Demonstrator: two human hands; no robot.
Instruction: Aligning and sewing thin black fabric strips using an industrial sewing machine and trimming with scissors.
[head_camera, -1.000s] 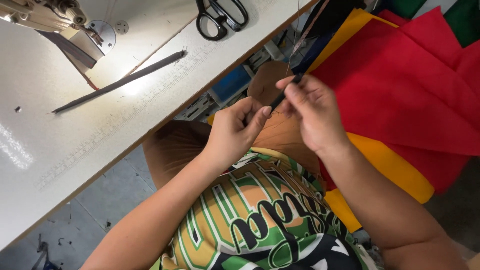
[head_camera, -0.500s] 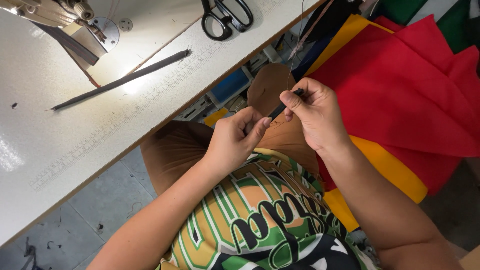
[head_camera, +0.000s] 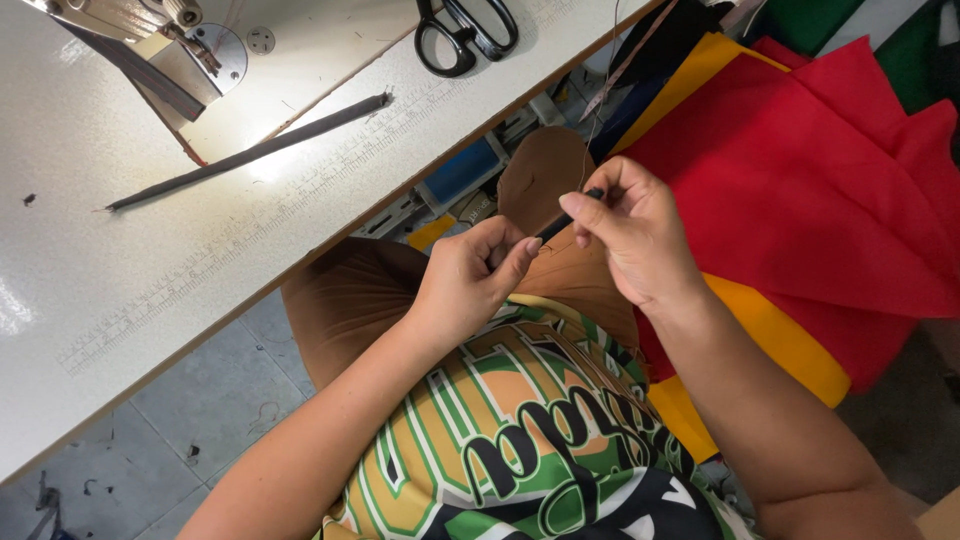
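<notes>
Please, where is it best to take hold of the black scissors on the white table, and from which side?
Grip the black scissors by their looped handles, which point toward the table edge nearest the person. Coming from that edge seems best, since the blades run out of view.

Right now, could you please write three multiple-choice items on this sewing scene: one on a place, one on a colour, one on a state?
1. Where do the black scissors lie?
A. on the white table
B. on the floor
C. on the lap

2. Which colour is the large cloth at the right?
A. blue
B. red
C. white

3. The thin black strip between the hands is
A. lying loose on the table
B. pinched by both hands
C. hanging from the scissors

Answers: 1 A, they rest at the table's far edge. 2 B, plainly red. 3 B, left hand and right hand each pinch it.
</notes>
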